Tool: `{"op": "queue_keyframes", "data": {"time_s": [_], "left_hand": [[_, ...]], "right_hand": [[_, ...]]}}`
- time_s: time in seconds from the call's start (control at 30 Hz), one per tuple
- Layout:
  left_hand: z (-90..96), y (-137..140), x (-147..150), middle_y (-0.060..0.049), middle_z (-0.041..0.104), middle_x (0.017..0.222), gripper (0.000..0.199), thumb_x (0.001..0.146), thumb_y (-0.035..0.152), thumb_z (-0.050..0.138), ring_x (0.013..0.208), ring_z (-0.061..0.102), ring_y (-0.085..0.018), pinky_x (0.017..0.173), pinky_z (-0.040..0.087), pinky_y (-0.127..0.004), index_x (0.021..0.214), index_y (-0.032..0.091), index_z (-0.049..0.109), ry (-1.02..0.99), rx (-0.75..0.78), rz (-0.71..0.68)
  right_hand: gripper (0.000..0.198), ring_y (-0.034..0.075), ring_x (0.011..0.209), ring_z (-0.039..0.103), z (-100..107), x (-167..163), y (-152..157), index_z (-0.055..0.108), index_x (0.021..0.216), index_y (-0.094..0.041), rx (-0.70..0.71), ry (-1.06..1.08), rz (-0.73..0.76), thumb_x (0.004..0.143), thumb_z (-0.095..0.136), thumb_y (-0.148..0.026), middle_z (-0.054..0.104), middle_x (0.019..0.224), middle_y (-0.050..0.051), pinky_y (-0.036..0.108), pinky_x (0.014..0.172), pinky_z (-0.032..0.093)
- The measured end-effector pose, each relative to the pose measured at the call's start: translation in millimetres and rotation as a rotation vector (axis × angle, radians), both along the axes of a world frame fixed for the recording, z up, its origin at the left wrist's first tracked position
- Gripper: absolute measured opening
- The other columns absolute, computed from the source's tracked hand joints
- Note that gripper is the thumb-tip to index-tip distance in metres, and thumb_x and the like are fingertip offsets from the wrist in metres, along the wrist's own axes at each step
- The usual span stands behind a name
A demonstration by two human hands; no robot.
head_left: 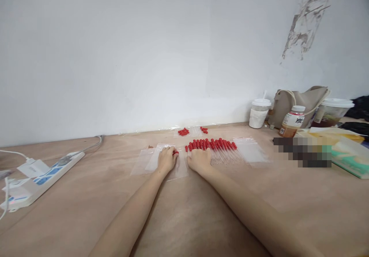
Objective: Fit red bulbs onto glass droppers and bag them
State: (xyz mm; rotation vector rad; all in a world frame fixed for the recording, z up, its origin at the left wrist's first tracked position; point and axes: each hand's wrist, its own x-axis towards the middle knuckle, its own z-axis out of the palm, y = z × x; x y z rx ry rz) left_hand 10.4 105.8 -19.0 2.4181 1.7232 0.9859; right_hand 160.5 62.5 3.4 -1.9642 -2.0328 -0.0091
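Note:
My left hand (166, 159) rests on clear plastic zip bags (150, 164), its fingers curled in. A red rubber bulb (175, 153) shows at its thumb and fingertips; whatever extends below the bulb is hidden. My right hand (200, 158) lies over the left end of a row of glass droppers (220, 149) with red rubber bulbs. Its fingers bend down among the droppers and are mostly out of sight. One dropper's red bulb (186, 148) sticks up just left of this hand. More flat clear bags (250, 150) lie at the row's right end.
Behind the row, loose red bulbs (183, 131) and clear tubes (196, 131) lie near the wall. A power strip (46, 180) with cables sits on the left. To the right stand a white cup (258, 114), a bottle (292, 121), a bag (307, 97) and a lidded drink cup (331, 113).

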Motion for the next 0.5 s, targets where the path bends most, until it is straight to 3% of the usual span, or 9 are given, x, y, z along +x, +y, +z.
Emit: {"op": "queue_keyframes", "data": {"time_s": [0.13, 0.27, 0.33, 0.5], "left_hand": [[6.6, -16, 2, -0.005, 0.058, 0.083, 0.007, 0.078, 0.017, 0.048, 0.082, 0.052, -0.019, 0.074, 0.04, -0.032, 0.083, 0.017, 0.052, -0.083, 0.021, -0.044], [7.8, -52, -1, 0.0, 0.055, 0.078, 0.027, 0.081, 0.018, 0.044, 0.063, 0.054, -0.012, 0.06, 0.044, -0.023, 0.107, 0.018, 0.04, -0.197, -0.015, -0.108], [5.2, -72, -4, 0.001, 0.054, 0.077, 0.032, 0.081, 0.018, 0.043, 0.063, 0.055, -0.011, 0.06, 0.045, -0.023, 0.113, 0.018, 0.037, -0.324, -0.065, -0.188], [-7.1, -102, -8, -0.003, 0.056, 0.084, 0.014, 0.081, 0.02, 0.044, 0.077, 0.057, -0.015, 0.07, 0.046, -0.028, 0.088, 0.017, 0.057, -0.368, -0.17, -0.321]], "right_hand": [[0.032, 0.025, 0.084, 0.057, 2, 9, -15, 0.063, 0.083, -0.013, -0.029, -0.031, 0.047, 0.079, 0.038, -0.032, 0.064, 0.088, 0.016, 0.04, 0.082, 0.022], [0.031, 0.026, 0.085, 0.057, 1, 9, -17, 0.064, 0.082, -0.013, -0.082, -0.043, 0.062, 0.078, 0.038, -0.031, 0.064, 0.089, 0.017, 0.042, 0.081, 0.027], [0.03, 0.026, 0.083, 0.058, 1, 9, -16, 0.065, 0.081, -0.013, -0.111, -0.047, 0.072, 0.078, 0.039, -0.029, 0.064, 0.09, 0.016, 0.043, 0.081, 0.029], [0.023, 0.027, 0.083, 0.058, 4, 23, -24, 0.064, 0.083, -0.015, -0.195, -0.051, 0.146, 0.072, 0.047, -0.026, 0.065, 0.089, 0.014, 0.042, 0.077, 0.034]]}}
